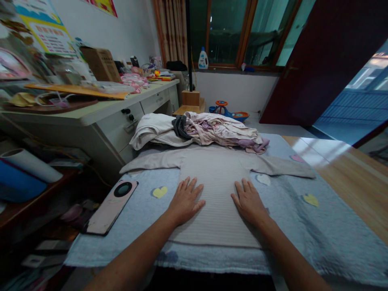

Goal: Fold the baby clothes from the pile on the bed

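With fingers spread and nothing gripped, the left hand (185,203) and right hand (249,203) are laid flat at the sides of the shirt (217,198), which is spread on the blanket (306,238) before the pile (222,127); light, even outward strokes are best used.

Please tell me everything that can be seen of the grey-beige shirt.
The shirt is pale grey-beige with fine crosswise stripes, and looks like thin knit. It lies spread flat on a light blue cloth, both long sleeves stretched sideways and the hem toward the person. The left hand and the right hand rest palm down, one at each side of its body. A clothes pile lies at its far end; the collar cannot be made out.
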Available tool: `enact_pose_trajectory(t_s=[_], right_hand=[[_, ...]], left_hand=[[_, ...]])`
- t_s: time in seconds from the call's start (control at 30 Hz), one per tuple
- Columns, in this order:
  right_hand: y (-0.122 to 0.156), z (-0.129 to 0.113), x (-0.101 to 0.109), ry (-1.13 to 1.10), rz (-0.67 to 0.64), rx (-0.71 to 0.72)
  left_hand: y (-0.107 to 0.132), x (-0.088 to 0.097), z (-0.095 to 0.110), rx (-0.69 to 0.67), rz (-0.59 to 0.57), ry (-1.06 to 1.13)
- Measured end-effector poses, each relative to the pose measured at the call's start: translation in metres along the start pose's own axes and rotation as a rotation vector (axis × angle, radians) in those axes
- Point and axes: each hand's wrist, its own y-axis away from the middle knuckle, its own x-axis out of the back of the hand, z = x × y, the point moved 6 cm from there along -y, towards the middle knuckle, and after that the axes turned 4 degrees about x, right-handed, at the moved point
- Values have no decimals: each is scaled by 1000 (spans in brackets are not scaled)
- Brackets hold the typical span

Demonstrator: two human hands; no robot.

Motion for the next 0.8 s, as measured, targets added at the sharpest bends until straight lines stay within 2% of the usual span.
enact_pose_trajectory(t_s=[0.13, 0.23, 0.4, 0.53, 0.63, 0.73, 0.8], right_hand=[[4, -24, 4, -66, 6, 91], [8, -34, 4, -85, -23, 102], [13, -28, 2, -72, -109, 37], [12, -27, 7, -97, -47, 41], [13, -37, 14, -173, 49, 169], [15, -48, 20, -262, 84, 319], [16, -50, 22, -292, 79, 350]], left_hand=[[0, -1, 0, -3, 11, 1], [1, -1, 0, -8, 30, 5], [1, -3, -2, -13, 41, -13], [2, -3, -1, -12, 57, -17], [3, 0, 2, -44, 73, -1], [5, 3, 9, -158, 73, 41], [6, 5, 14, -247, 60, 71]])
